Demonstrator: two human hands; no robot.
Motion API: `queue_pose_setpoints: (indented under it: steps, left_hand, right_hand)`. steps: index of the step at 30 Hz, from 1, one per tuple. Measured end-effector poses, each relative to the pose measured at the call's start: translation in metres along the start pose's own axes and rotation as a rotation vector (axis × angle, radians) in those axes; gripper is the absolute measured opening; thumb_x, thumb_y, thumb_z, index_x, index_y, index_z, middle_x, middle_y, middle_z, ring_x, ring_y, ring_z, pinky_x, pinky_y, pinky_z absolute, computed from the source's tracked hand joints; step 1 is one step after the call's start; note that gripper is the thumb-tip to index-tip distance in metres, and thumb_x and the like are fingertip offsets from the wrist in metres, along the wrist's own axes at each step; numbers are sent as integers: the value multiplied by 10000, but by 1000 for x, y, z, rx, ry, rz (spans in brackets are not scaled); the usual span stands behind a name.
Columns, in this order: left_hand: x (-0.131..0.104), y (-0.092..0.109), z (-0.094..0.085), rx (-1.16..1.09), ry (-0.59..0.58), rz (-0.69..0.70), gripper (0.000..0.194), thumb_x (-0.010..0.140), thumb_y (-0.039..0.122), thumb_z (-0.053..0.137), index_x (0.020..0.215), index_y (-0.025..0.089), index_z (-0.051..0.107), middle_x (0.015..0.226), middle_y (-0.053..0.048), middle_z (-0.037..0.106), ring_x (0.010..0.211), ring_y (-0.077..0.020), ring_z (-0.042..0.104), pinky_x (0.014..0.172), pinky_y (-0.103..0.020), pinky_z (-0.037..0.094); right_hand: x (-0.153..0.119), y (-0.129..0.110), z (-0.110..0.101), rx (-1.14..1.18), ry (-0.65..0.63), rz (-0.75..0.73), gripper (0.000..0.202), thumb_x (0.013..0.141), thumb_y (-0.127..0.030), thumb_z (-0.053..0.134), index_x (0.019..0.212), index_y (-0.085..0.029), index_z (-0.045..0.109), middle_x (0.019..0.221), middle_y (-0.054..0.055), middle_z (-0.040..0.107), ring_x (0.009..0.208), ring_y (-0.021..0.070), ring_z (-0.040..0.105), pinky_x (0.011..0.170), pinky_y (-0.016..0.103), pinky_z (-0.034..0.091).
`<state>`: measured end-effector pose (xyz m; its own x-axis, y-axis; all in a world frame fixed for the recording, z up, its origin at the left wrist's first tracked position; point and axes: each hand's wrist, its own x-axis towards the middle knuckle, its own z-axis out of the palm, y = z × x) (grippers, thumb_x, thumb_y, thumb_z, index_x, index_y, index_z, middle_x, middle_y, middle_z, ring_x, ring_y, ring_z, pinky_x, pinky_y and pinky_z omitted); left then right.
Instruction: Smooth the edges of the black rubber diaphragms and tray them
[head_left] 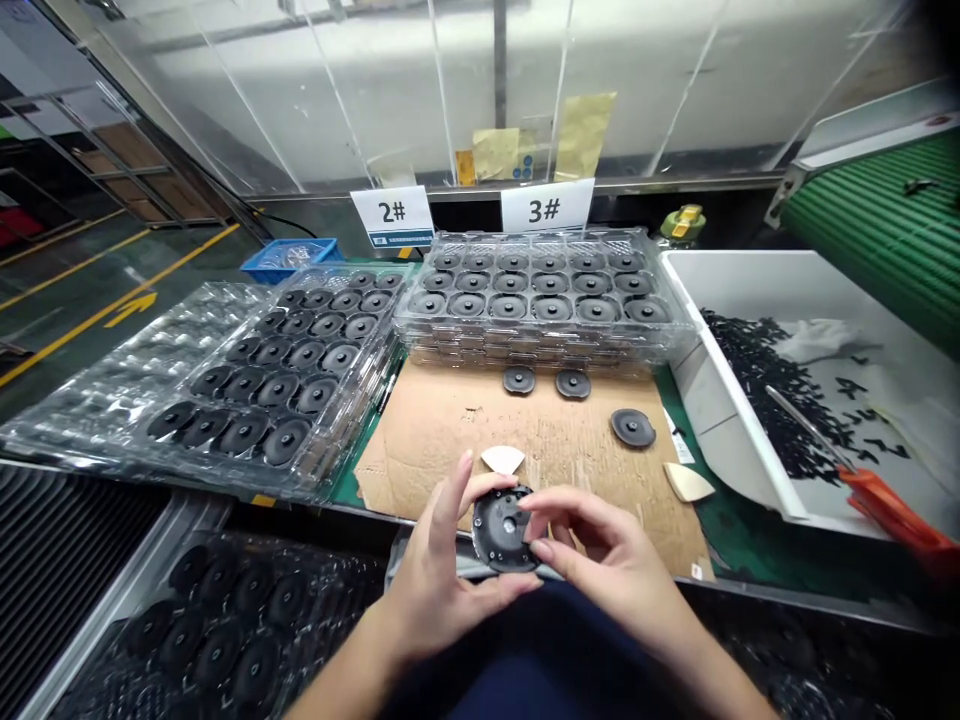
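A black round plastic part (501,530) with a small central hub and dots along its rim is held up near the table's front edge. My left hand (450,560) grips it at the rim, fingers above and thumb below. The fingertips and thumb of my right hand (592,545) close on its right edge; whether a smaller piece is between them is hidden. Just behind my hands, a pale wedge-shaped piece (502,459) lies on the cardboard sheet (427,425). Similar black parts rest farther back: one (518,380), another beside it (573,384), and a third to the right (633,428).
Stacked clear trays (546,330) of black parts stand at the back, and another filled tray (262,400) at left. A white bin (750,480) at right contains small black pieces and an orange-handled tool (885,505). Another pale piece (687,482) lies near it.
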<state>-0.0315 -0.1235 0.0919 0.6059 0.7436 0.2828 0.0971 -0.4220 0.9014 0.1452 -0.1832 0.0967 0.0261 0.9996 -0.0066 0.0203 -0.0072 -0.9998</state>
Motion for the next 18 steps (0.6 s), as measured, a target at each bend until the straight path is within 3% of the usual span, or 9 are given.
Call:
queue_pose_setpoints:
  steps: [6,9,11,14,18]
  left_hand:
    - [0,-4,1,0,7,-93,1010,650,126,717,1395,374,83,1212,-59,559,1117,-243,513,987,-396,334]
    - [4,-8,0,15,-19,-134,913,657,178,720,1385,350,197,1239,-70,541,1129,-261,499,978,-386,347]
    - [9,-12,-3,36,-41,-152,753,690,200,691,1343,322,337,1219,-74,561,1105,-263,512,950,-365,375]
    - [16,-20,-9,55,-103,-200,379,800,205,557,1168,294,572,1021,-64,663,918,-217,596,817,-303,447]
    - [26,-30,-17,62,-133,-268,239,825,218,521,994,276,680,853,-50,705,767,-184,628,691,-256,468]
  right_hand:
    - [5,1,-2,0,-86,-2,209,786,-279,646,991,-239,641,839,20,626,711,141,536,627,257,438]
    - [16,6,-2,138,-71,51,170,733,-265,691,893,-213,668,778,20,608,696,138,539,633,256,445]
    - [25,15,-4,306,-18,139,202,683,-295,730,843,-200,652,698,2,571,654,125,523,612,242,434]
    - [40,32,-10,423,28,222,290,652,-388,732,836,-211,596,624,-38,494,567,92,457,533,201,377]
    - [71,50,-19,342,-89,267,296,723,-435,641,870,-184,588,630,-17,513,530,99,463,472,197,329]
